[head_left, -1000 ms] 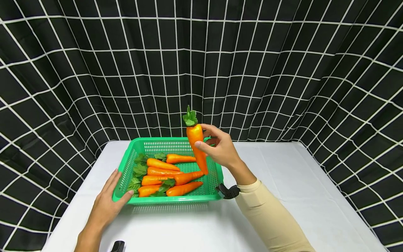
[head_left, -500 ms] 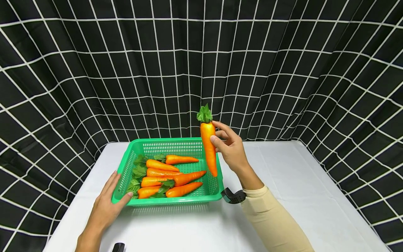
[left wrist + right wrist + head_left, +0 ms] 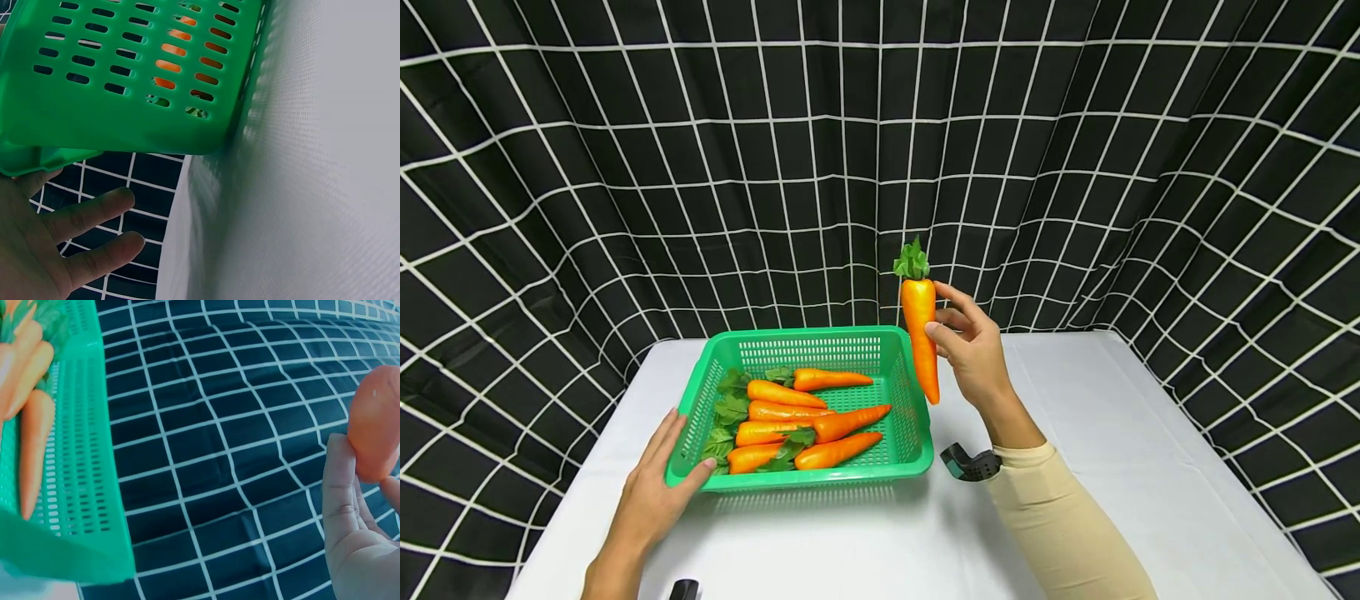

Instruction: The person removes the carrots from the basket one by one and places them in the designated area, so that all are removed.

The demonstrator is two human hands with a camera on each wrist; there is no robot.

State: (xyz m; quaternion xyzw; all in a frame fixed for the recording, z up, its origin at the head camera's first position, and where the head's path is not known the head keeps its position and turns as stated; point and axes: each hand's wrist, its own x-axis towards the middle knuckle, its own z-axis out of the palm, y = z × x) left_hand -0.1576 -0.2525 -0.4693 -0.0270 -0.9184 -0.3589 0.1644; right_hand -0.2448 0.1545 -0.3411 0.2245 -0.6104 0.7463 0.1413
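An orange carrot [image 3: 919, 321] with a green leafy top is pinched between the thumb and fingers of my right hand [image 3: 977, 350], held up over the basket's right rim, leaves uppermost and tip down. In the right wrist view the same carrot [image 3: 375, 425] shows at the right edge, cut off by the frame. My left hand [image 3: 658, 483] rests at the left end of the green plastic basket [image 3: 820, 476], fingers extended along its rim. From the left wrist, the left hand [image 3: 75, 250] appears with spread fingers below the basket wall [image 3: 125, 125]. Several carrots [image 3: 838, 454] lie inside, leaves mostly leftward.
A white cloth [image 3: 1112, 433] covers the table and extends right of the basket. Black curtains [image 3: 790, 167] with a white grid stand behind and at both sides. A small black object [image 3: 685, 589] shows at the bottom edge of the head view.
My right hand has carried the carrot rightward and slightly up, from over the basket's inside to its right rim. The left hand and the basket have stayed nearly still.
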